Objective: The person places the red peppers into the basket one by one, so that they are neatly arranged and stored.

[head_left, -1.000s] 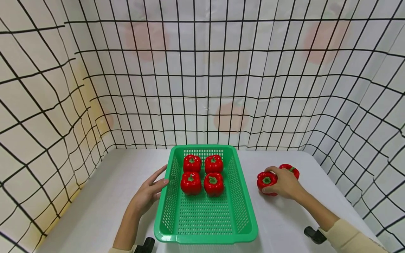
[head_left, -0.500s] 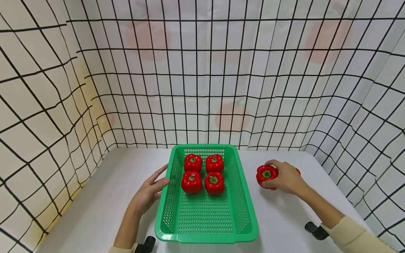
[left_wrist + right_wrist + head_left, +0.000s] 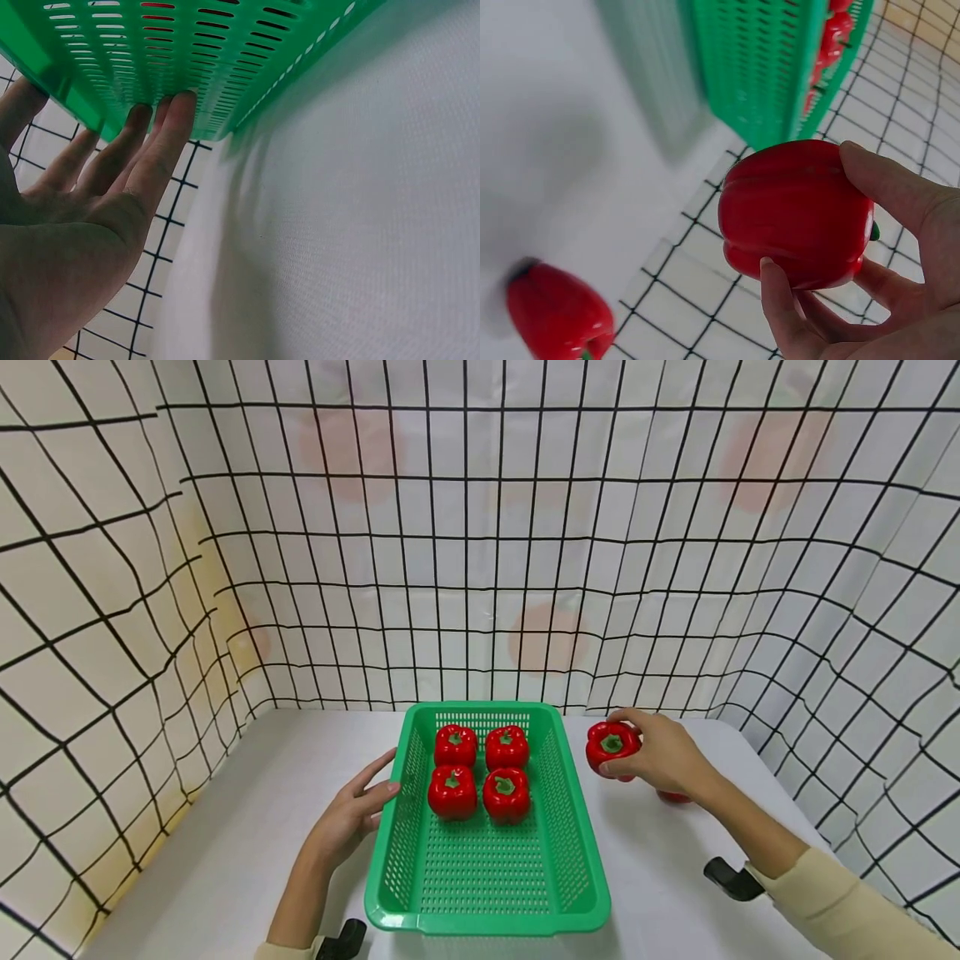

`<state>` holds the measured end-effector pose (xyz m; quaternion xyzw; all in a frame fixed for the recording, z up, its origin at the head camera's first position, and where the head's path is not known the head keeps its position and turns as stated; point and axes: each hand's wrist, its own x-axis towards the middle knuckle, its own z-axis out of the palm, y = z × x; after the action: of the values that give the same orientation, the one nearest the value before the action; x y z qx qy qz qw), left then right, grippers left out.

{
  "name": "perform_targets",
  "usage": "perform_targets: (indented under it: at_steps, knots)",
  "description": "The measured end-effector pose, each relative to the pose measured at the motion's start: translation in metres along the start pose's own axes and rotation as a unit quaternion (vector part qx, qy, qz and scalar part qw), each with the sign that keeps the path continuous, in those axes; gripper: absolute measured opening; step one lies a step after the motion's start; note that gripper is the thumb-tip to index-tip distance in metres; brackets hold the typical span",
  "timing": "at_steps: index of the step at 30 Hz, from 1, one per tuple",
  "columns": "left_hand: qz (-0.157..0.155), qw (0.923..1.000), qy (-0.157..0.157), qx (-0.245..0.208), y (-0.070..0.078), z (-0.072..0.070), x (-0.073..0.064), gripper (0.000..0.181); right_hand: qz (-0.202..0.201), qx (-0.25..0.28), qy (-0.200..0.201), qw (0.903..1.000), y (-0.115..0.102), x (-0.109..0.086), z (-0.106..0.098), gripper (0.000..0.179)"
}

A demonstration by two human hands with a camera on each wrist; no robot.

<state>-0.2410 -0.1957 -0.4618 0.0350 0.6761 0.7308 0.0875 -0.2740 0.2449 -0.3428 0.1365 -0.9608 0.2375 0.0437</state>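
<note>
My right hand (image 3: 663, 756) grips a red bell pepper (image 3: 611, 747) between thumb and fingers, held above the table right of the green basket (image 3: 487, 925). In the right wrist view this bell pepper (image 3: 791, 214) shows its smooth side, with a bit of green stem at the right. My left hand (image 3: 348, 818) touches the basket's left side with nearly straight fingers; in the left wrist view its fingertips (image 3: 180, 109) lie against the slotted wall from outside. Inside the basket several red bell peppers (image 3: 452, 793) stand stem up, two by two, toward the far end.
Another red bell pepper (image 3: 559, 311) lies on the white table (image 3: 225, 827), mostly hidden behind my right hand in the head view. Black wire mesh (image 3: 480, 560) backed by pale sheeting encloses the table at the back and both sides.
My right hand has lifted the bell pepper off the table and carried it left and away, toward the basket. My left hand and the basket look unmoved.
</note>
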Motion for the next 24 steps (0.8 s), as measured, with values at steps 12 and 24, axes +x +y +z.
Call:
perform_targets:
  at_steps: [12,24]
  knots:
    - [0.001,1.0000,-0.003,-0.006,0.000,-0.001,-0.001,0.066,-0.037,0.037,-0.009,0.9986,-0.036,0.010,-0.003,0.071]
    - [0.002,1.0000,0.001,0.001,0.000,0.000,0.000,0.066,-0.067,0.083,-0.028,0.9939,-0.067,0.013,0.008,0.071]
